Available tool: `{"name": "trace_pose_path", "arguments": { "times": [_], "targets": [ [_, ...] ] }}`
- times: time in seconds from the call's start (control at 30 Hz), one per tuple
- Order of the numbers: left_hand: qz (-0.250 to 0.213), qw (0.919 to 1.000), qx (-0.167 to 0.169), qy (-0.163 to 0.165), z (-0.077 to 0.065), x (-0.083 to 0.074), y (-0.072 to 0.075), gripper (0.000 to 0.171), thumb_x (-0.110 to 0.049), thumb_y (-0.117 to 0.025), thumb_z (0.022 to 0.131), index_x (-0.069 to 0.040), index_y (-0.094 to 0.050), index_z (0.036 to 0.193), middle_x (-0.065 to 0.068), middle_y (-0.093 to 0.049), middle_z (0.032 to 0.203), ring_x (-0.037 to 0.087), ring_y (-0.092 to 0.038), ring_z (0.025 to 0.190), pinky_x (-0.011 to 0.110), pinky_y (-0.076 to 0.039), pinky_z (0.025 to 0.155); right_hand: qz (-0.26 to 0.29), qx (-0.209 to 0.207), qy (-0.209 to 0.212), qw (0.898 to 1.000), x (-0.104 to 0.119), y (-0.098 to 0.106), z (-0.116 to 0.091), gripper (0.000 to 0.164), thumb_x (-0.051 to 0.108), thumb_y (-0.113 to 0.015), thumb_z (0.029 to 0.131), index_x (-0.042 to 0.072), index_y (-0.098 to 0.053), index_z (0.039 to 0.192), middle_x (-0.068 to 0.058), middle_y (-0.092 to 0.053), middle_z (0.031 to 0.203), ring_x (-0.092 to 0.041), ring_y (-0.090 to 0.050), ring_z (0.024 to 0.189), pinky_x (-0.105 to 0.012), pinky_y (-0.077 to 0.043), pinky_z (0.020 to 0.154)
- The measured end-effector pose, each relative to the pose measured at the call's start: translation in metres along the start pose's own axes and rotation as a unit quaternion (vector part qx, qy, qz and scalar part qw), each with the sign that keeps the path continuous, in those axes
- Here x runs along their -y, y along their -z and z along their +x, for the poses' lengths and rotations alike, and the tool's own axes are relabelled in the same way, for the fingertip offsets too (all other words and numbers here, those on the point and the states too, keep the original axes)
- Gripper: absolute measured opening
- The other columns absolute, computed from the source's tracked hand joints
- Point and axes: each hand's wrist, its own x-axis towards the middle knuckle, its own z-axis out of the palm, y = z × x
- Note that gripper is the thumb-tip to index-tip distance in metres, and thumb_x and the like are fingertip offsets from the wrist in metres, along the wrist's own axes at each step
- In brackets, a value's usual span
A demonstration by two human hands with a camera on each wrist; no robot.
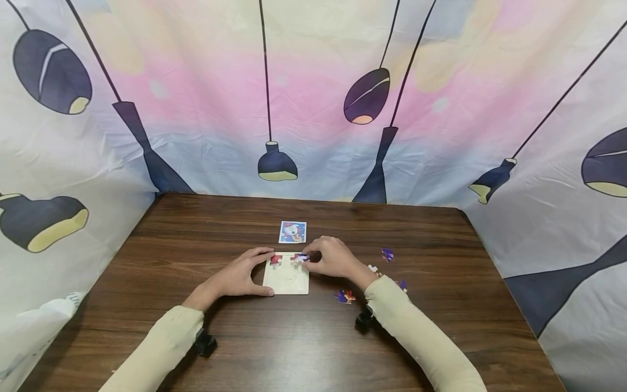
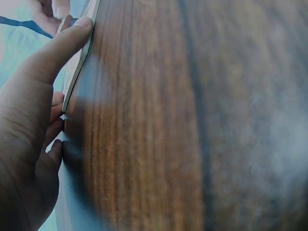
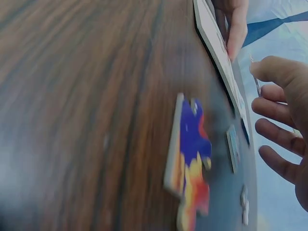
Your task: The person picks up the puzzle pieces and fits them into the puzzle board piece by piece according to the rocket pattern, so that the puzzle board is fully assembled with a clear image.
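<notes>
A pale square puzzle board [image 1: 286, 280] lies on the brown table, with a red puzzle piece [image 1: 276, 260] in its upper left corner. My left hand [image 1: 240, 274] rests at the board's left side, thumb at the lower edge and fingers at the upper corner. Above the board's upper right part, my right hand [image 1: 333, 258] pinches a purple and white puzzle piece [image 1: 300, 259] between thumb and fingers. In the right wrist view that piece shows only as a thin edge by the thumb. The left wrist view shows the left thumb [image 2: 83, 24] on the board's rim.
Behind the board lies a small square picture card [image 1: 292, 232]. Loose pieces are scattered to the right: a purple and orange one [image 1: 345, 296], a purple one [image 1: 387, 255], and others partly under the right forearm. A patterned cloth [image 1: 313, 109] hangs behind the table [image 1: 274, 343].
</notes>
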Motion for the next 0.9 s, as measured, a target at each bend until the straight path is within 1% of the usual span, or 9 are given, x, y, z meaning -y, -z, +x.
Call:
{"name": "trace_pose_path", "arguments": {
  "times": [0.13,0.27,0.47,0.7,0.9],
  "targets": [
    [0.001,1.0000,0.002,0.000,0.000,0.000,0.000,0.105,-0.071,-0.079,0.075,-0.012,-0.046,0.155,0.009,-0.038,0.160,0.034,-0.038,0.146,0.058,-0.040,0.111,-0.007,0.004,0.001,1.000,0.004,-0.006,0.008,0.027,0.038,-0.077,0.091,0.019,-0.081,0.110,0.004,-0.076,0.105,-0.013,-0.066,0.095,-0.034,-0.055,0.083],
    [0.000,1.0000,0.003,0.000,0.000,0.000,0.000,0.106,-0.071,-0.079,0.075,-0.012,-0.045,0.156,0.009,-0.037,0.161,0.035,-0.037,0.146,0.059,-0.039,0.110,-0.012,0.006,0.001,1.000,0.007,-0.014,0.015,0.027,0.037,-0.077,0.091,0.018,-0.081,0.111,0.003,-0.076,0.106,-0.013,-0.066,0.094,-0.032,-0.055,0.081],
    [0.000,1.0000,0.002,0.001,0.000,0.001,-0.001,0.106,-0.072,-0.078,0.075,-0.013,-0.044,0.156,0.008,-0.037,0.161,0.035,-0.036,0.147,0.060,-0.040,0.110,-0.014,0.009,-0.003,1.000,0.009,-0.022,0.022,0.027,0.038,-0.077,0.091,0.019,-0.081,0.111,0.004,-0.076,0.107,-0.013,-0.067,0.096,-0.031,-0.055,0.082],
    [0.001,1.0000,0.002,0.001,0.000,0.001,-0.001,0.106,-0.073,-0.078,0.074,-0.012,-0.045,0.155,0.009,-0.037,0.161,0.035,-0.037,0.146,0.060,-0.040,0.110,-0.014,0.013,-0.001,1.000,0.009,-0.025,0.024,0.027,0.036,-0.078,0.092,0.018,-0.081,0.112,0.004,-0.074,0.100,-0.012,-0.063,0.089,-0.028,-0.052,0.075],
    [-0.001,1.0000,0.003,0.004,0.000,0.000,0.000,0.106,-0.072,-0.079,0.074,-0.012,-0.046,0.155,0.008,-0.038,0.160,0.034,-0.037,0.146,0.059,-0.039,0.111,-0.009,0.017,-0.006,1.000,0.012,-0.024,0.024,0.028,0.035,-0.078,0.091,0.017,-0.081,0.112,0.002,-0.073,0.102,-0.014,-0.064,0.092,-0.030,-0.053,0.078]
  ]
}}
